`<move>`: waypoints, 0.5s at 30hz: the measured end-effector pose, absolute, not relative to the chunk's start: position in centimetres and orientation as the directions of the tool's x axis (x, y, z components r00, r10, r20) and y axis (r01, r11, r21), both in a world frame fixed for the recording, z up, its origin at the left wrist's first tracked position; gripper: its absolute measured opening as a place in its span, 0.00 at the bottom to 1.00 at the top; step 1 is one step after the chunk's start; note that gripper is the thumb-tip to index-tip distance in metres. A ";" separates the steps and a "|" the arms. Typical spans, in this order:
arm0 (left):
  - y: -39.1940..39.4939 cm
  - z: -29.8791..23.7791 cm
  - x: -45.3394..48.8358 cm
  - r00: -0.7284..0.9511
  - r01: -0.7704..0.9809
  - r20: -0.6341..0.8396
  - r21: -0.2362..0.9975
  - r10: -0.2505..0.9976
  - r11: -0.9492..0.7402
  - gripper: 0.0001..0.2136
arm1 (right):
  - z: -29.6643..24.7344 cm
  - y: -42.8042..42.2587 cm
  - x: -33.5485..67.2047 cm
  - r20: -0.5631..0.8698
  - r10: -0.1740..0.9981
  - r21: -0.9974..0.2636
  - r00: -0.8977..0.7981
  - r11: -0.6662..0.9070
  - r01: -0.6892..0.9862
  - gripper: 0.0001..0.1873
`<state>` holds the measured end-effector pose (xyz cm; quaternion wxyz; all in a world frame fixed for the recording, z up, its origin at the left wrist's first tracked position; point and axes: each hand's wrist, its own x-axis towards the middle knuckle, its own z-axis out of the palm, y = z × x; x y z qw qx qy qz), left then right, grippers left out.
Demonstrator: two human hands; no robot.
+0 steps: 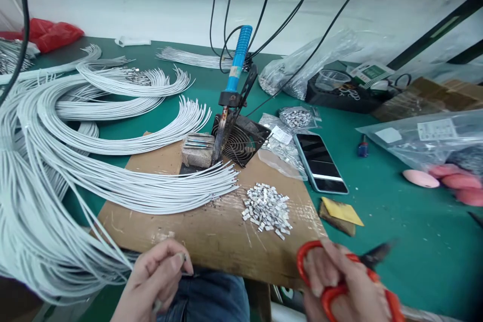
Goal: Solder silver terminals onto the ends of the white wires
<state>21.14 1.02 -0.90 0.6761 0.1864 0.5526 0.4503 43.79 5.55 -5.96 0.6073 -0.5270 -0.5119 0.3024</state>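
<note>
L hand [158,274] fingers pinched on white wire [126,260] tip, probably light & floppy, best gripped near end; R hand [339,282] fingers clamped thru orange scissors [334,293].

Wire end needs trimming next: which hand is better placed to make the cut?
Right, most likely. The right hand grips the red scissors, with the blades free beside the board. The left hand is occupied pinching a white wire end and holds no cutting tool.

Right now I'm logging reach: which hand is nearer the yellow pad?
Right. The right hand, holding red scissors, is just in front of the yellow pad; the left hand is far to its left, pinching white wires.
</note>
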 end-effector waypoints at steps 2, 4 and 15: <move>1.0 -0.9 21.2 -0.037 -0.369 -0.554 0.781 0.832 0.503 0.25 | -5.4 5.7 44.4 0.304 0.905 -0.947 0.297 0.252 0.199 0.29; 1.2 -0.7 21.4 -0.063 -0.323 -0.510 0.824 0.858 0.466 0.26 | -5.0 5.3 43.7 0.292 0.941 -0.933 0.171 0.240 0.268 0.23; 1.3 -0.2 22.2 -0.141 -0.244 -0.471 0.869 0.871 0.430 0.28 | -6.8 4.5 38.9 0.455 0.834 -0.684 -0.312 0.552 0.477 0.15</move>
